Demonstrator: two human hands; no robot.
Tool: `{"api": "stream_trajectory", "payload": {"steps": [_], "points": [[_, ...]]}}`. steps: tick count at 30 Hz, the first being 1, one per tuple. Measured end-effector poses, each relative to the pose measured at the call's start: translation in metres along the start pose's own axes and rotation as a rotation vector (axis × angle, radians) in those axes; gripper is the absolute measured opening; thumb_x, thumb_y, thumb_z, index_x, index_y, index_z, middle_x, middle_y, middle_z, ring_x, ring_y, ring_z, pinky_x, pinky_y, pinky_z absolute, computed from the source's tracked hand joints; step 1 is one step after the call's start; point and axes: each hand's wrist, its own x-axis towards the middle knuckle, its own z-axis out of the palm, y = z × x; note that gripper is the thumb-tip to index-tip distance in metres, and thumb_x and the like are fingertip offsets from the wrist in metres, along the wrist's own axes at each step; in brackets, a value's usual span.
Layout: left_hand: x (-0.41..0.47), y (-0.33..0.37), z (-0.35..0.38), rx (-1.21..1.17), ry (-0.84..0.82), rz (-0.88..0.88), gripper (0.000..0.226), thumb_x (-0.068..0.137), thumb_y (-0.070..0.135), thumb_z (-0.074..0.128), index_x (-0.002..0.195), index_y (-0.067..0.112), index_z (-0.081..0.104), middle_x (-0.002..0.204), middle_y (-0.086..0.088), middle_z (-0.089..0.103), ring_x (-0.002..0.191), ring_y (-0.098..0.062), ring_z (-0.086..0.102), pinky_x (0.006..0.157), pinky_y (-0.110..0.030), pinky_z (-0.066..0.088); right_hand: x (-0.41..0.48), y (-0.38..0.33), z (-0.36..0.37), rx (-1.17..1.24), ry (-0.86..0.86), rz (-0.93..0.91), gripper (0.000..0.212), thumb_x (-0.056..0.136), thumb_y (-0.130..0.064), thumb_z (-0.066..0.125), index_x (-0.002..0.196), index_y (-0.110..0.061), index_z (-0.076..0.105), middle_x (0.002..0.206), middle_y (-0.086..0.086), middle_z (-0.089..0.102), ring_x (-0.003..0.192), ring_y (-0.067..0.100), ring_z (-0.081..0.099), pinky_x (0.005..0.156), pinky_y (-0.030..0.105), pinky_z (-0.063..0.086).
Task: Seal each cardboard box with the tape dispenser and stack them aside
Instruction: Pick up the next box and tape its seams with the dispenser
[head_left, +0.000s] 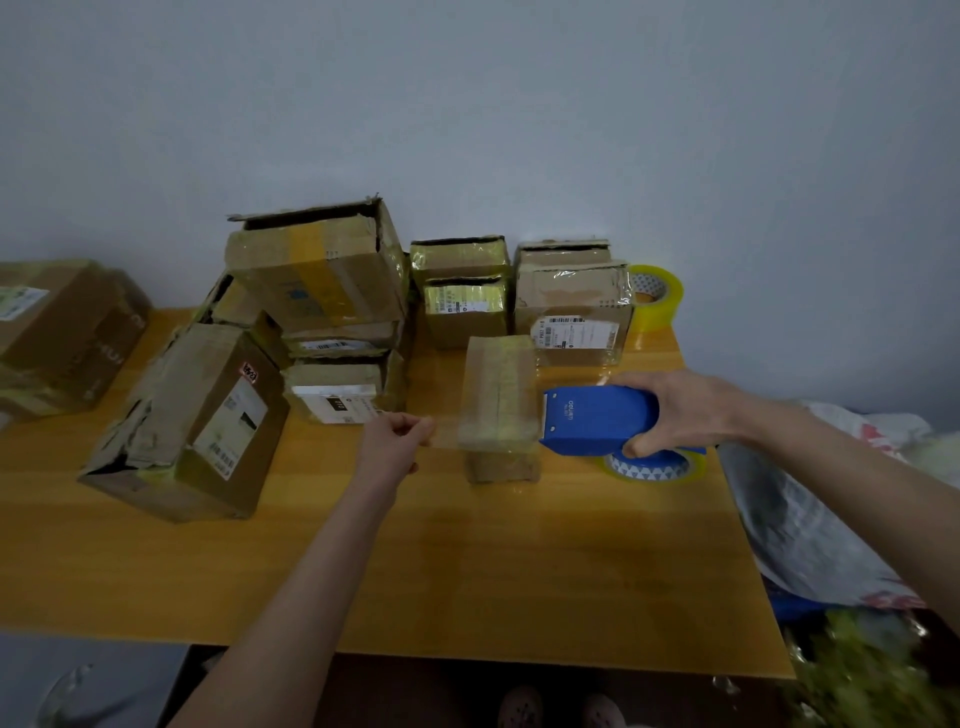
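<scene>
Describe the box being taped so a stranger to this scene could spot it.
On the yellow table, boxes are piled along the wall side. In front of that pile one small box stands alone, between the left hand and the right hand. Only it has clear tape stretched across it from the blue dispenser.

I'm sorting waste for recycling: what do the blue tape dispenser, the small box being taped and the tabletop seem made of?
Blue tape dispenser: probably moulded plastic, matte, smooth rounded shell with a printed logo. Small box: brown cardboard, shiny where clear tape covers it. Tabletop: wood or wood-look laminate, slight sheen, faint grain; which one is unclear.
</scene>
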Motion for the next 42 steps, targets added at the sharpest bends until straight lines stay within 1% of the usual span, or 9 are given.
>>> {"api": "stream_trajectory", "payload": {"steps": [7, 20, 25, 28, 31, 35, 37, 40, 42], "points": [[0.004, -0.009, 0.002, 0.033, -0.026, -0.027, 0.016, 0.092, 0.019, 0.062, 0.077, 0.014, 0.063, 0.076, 0.0, 0.06, 0.073, -0.012, 0.054, 0.057, -0.024, 0.044, 0.008, 0.004, 0.005, 0.008, -0.043, 0.019, 0.062, 0.071, -0.035, 0.078, 0.126, -0.034, 0.049, 0.105, -0.011, 0.061, 0.095, 0.012, 0.06, 0.085, 0.037, 0.053], [0.018, -0.027, 0.014, 0.142, -0.032, -0.069, 0.015, 0.093, 0.024, 0.061, 0.084, 0.012, 0.063, 0.075, -0.001, 0.062, 0.068, -0.015, 0.054, 0.054, -0.026, 0.047, 0.025, 0.009, 0.021, 0.0, -0.078, 0.049, 0.067, 0.07, -0.038, 0.078, 0.129, -0.036, 0.046, 0.106, -0.01, 0.06, 0.094, 0.011, 0.059, 0.082, 0.031, 0.052], [0.025, -0.028, 0.019, 0.448, -0.09, 0.038, 0.021, 0.094, 0.034, 0.058, 0.089, 0.015, 0.065, 0.077, 0.001, 0.065, 0.072, -0.017, 0.06, 0.073, -0.041, 0.057, 0.03, 0.004, 0.027, -0.053, -0.099, 0.052, 0.065, 0.071, -0.042, 0.075, 0.128, -0.035, 0.044, 0.104, -0.01, 0.06, 0.094, 0.013, 0.059, 0.085, 0.037, 0.053], [0.028, -0.02, 0.016, 0.794, -0.111, 0.101, 0.041, 0.094, 0.049, 0.049, 0.116, 0.016, 0.061, 0.101, -0.004, 0.066, 0.078, -0.019, 0.063, 0.075, -0.039, 0.056, 0.028, 0.001, 0.028, -0.083, -0.09, 0.05, 0.067, 0.071, -0.046, 0.074, 0.13, -0.035, 0.043, 0.104, -0.009, 0.06, 0.093, 0.014, 0.058, 0.084, 0.037, 0.053], [0.028, -0.016, 0.003, 1.047, -0.146, 0.039, 0.067, 0.092, 0.059, 0.045, 0.143, 0.018, 0.038, 0.142, -0.015, 0.04, 0.103, -0.031, 0.062, 0.087, -0.043, 0.053, 0.025, 0.001, 0.026, -0.124, -0.072, 0.06, 0.073, 0.071, -0.048, 0.073, 0.135, -0.032, 0.041, 0.107, -0.007, 0.06, 0.095, 0.016, 0.058, 0.085, 0.039, 0.053], [0.003, -0.003, 0.011, 0.888, 0.083, 0.44, 0.032, 0.098, 0.028, 0.048, 0.125, 0.014, 0.058, 0.128, -0.008, 0.051, 0.104, -0.024, 0.059, 0.081, -0.03, 0.051, 0.021, 0.003, 0.025, -0.158, -0.039, 0.059, 0.077, 0.072, -0.049, 0.073, 0.139, -0.03, 0.038, 0.107, -0.007, 0.059, 0.094, 0.016, 0.056, 0.084, 0.037, 0.053], [-0.02, 0.002, 0.037, 0.875, 0.013, 0.689, 0.034, 0.092, 0.015, 0.054, 0.126, 0.018, 0.057, 0.13, -0.002, 0.052, 0.108, -0.016, 0.057, 0.083, -0.02, 0.047, 0.021, 0.001, 0.027, -0.176, -0.035, 0.047, 0.075, 0.071, -0.052, 0.073, 0.136, -0.031, 0.041, 0.103, -0.009, 0.058, 0.091, 0.015, 0.056, 0.08, 0.035, 0.053], [-0.039, -0.011, 0.074, 0.979, -0.188, 0.725, 0.068, 0.092, 0.006, 0.047, 0.151, 0.02, 0.015, 0.157, 0.006, 0.012, 0.145, -0.015, 0.016, 0.111, -0.027, 0.018, 0.019, 0.001, 0.026, -0.203, -0.019, 0.036, 0.075, 0.068, -0.059, 0.073, 0.131, -0.031, 0.044, 0.105, -0.009, 0.059, 0.092, 0.015, 0.056, 0.077, 0.034, 0.053], [-0.038, -0.021, 0.077, 1.145, -0.255, 0.639, 0.078, 0.094, 0.004, 0.04, 0.146, 0.02, -0.015, 0.155, 0.002, -0.019, 0.143, -0.013, -0.019, 0.117, -0.035, -0.007, 0.016, 0.004, 0.025, -0.217, 0.002, 0.026, 0.079, 0.066, -0.063, 0.073, 0.133, -0.032, 0.043, 0.109, -0.008, 0.061, 0.095, 0.016, 0.057, 0.078, 0.036, 0.053]]}}
